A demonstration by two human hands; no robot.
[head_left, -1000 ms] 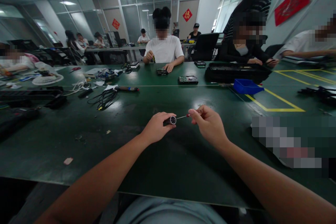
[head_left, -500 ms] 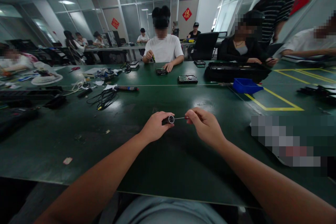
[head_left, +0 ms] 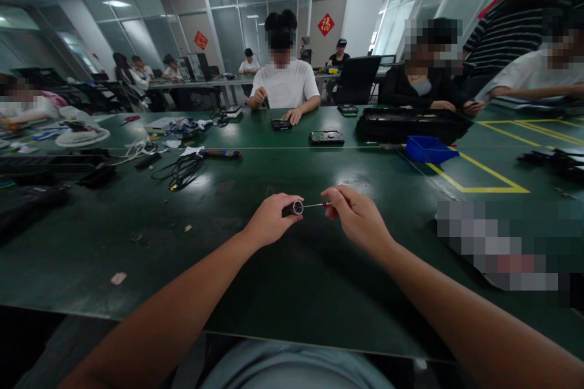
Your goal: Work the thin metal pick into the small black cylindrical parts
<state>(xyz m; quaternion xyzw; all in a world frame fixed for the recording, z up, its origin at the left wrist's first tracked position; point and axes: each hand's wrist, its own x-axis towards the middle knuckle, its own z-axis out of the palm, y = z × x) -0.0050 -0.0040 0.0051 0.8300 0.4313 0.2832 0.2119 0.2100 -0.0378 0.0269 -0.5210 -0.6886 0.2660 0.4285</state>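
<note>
The small dark cylinder (head_left: 294,208) with its silvery end ring is being held just above the middle of the bench (head_left: 292,292), nearer its near edge than its far one. The left hand (head_left: 271,219) is closed around the cylinder's body. The right hand (head_left: 358,216) is pinching a thin screwdriver (head_left: 314,204), whose metal shaft is pointing into the ringed end.

Compared with a second ago, the right hand is sitting closer to the cylinder and less of the red handle is showing, so the tip is judged to be seated or nearly seated in the opening; actual contact cannot be confirmed at this size. Both hands are otherwise keeping their place.

Beyond, toward the far edge, a circuit board (head_left: 326,137) and a blue bin (head_left: 429,149) are lying well apart from the hands. A tangle of black cables (head_left: 180,171) is lying toward the far left. A person in a white shirt (head_left: 285,86) is working at the far side. Nothing is standing between the hands and the bench surface beneath them.
</note>
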